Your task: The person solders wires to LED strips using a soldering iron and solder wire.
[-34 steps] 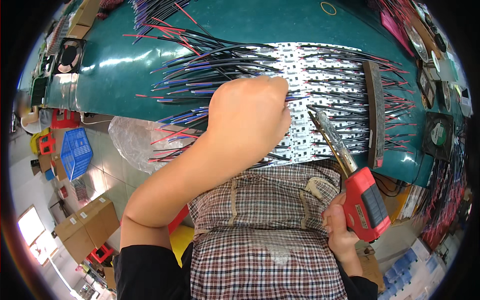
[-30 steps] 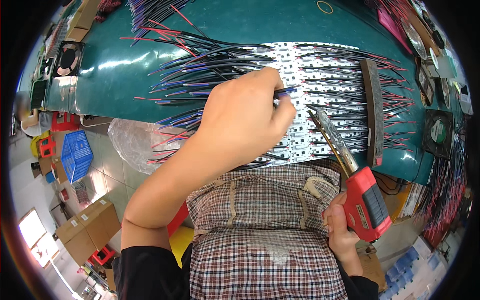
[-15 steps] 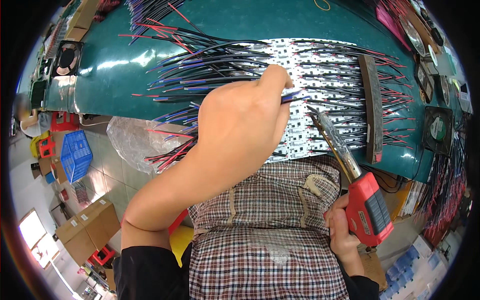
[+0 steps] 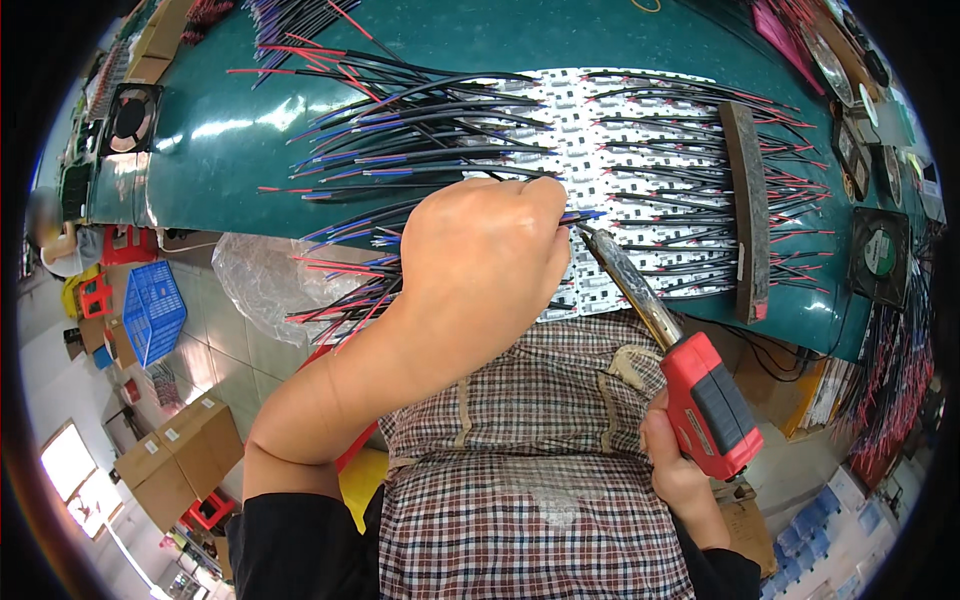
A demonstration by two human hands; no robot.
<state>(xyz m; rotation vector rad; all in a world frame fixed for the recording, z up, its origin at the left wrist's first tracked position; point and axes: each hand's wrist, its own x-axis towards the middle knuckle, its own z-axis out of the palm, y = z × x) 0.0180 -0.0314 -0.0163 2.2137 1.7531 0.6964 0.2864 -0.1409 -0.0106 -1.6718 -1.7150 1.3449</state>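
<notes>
My left hand (image 4: 485, 250) is closed in a pinch over the white circuit boards (image 4: 590, 170). Out of its fingertips stick the blue and red ends of a black-sheathed wire (image 4: 582, 216). My right hand (image 4: 672, 450) grips a soldering iron (image 4: 712, 405) with a red and black handle. The iron's dark tip reaches up to the boards, right beside those wire ends; whether they touch I cannot tell. Rows of black wires with red and blue ends fan out from the boards to the left, and black and red ones to the right.
A dark bar (image 4: 746, 210) lies across the right-hand wires on the green table (image 4: 230, 180). Small fans stand at the far left (image 4: 132, 118) and right (image 4: 880, 258). More wire bundles hang off the right edge. A clear plastic bag (image 4: 265, 285) and a blue crate (image 4: 153, 312) are below left.
My left hand has lowered slightly toward me with the wire. The soldering iron has shifted left, bringing its tip close to the wire ends.
</notes>
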